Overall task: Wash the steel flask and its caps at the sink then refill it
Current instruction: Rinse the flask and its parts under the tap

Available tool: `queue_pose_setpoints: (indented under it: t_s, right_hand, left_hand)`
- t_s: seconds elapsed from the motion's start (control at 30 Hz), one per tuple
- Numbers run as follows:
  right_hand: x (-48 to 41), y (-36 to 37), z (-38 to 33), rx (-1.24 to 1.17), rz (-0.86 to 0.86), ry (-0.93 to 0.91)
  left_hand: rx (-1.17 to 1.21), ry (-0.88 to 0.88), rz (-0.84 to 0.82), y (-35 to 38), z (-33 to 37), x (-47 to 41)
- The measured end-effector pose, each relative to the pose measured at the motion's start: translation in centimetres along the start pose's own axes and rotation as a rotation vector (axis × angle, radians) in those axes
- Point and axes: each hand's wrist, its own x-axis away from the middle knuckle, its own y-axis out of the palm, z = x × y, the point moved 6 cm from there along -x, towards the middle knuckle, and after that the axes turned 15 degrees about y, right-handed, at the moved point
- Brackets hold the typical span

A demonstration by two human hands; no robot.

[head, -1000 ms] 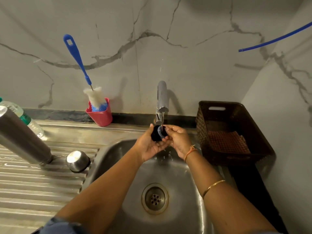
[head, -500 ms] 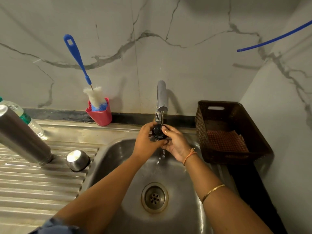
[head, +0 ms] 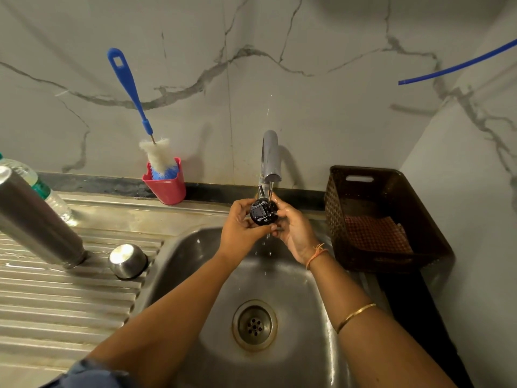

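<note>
Held under the thin stream from the curved chrome tap (head: 270, 158), above the smooth steel sink (head: 193, 247): a small round black cap (head: 263, 215), glossy and wet. Gripped from both sides, with the left hand (head: 240, 231) curled round its left edge and the right hand (head: 293, 228) curled round its right edge and underside. A thin gold bangle (head: 355, 317) and an orange thread (head: 316, 254) on the right forearm.

Left of the sink, on the ribbed steel table (head: 56, 298): the tall cylindrical steel flask (head: 36, 219), dull brushed metal, standing; just beside its base, apart from it, a polished domed steel cap (head: 127, 260). Behind the flask, a clear plastic bottle (head: 47, 191) with a green label.

Against the veined marble wall, a red plastic cup (head: 167, 189) holding a blue-handled bottle brush (head: 128, 88) with white fluffy bristles. Right of the sink, a dark brown woven-pattern basket (head: 391, 261) with a checked cloth (head: 375, 233) inside.
</note>
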Motion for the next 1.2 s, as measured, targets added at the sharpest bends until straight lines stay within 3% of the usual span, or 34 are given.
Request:
queue_pose_setpoints:
  t_s: [0.3,0.47,0.6,0.77,1.2]
  right_hand:
    - [-0.5,-0.1,0.3,0.102,0.069,0.001]
    - [0.4,0.2,-1.1,0.545,0.354,-0.257]
    - [1.5,1.0,-2.6,0.873,0.503,-0.428]
    - [2.4,1.3,-3.6,1.03,0.5,-0.478]
    - [1.9,1.7,-3.6,1.317,0.505,-0.393]
  left_hand:
    - [-0.01,0.006,0.018,0.0,0.1,0.1]
    - [-0.127,0.036,0.087,-0.3,0.5,0.2]
    - [-0.241,0.08,0.015,0.1,0.7,0.1]
    - [-0.257,0.111,-0.014,0.3,0.7,0.0]
    - [-0.346,0.146,-0.057,0.6,0.3,0.4]
